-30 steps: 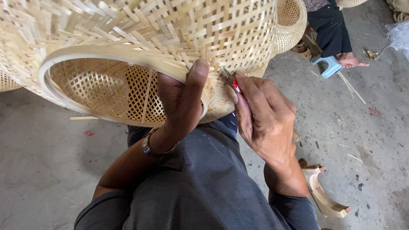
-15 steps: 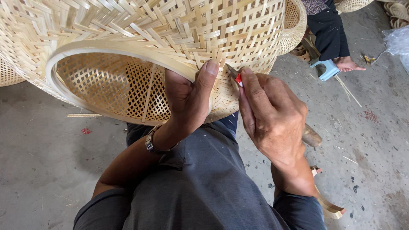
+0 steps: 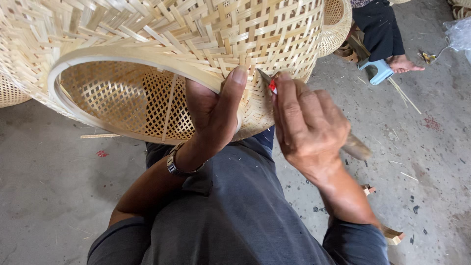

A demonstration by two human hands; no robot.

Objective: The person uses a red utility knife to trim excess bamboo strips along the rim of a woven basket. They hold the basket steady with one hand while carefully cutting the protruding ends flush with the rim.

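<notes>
Bamboo strips, pale and flat, cross in an open lattice to form a large woven basket that fills the upper left of the head view. It lies on its side above the person's lap, its round mouth turned toward the camera, edged by a smooth, wide hoop of bent bamboo. Through the mouth the inner wall shows a finer golden weave. Loose strip ends stick out along the outer wall near the top.

The left hand reaches up from below and closes its grip on the rim, thumb pressed over the outside of the hoop and fingers hidden inside the basket. A metal wristband sits on that wrist.

The right hand is just beside the left one, its grip pinched together on a small tool with a red part and a thin blade-like tip; the tip touches the weave just under the rim.

The concrete floor is grey and littered with slivers. At the upper right another person's bare foot rests on the floor next to a small light-blue stool, with a second woven basket partly hidden behind the first.
</notes>
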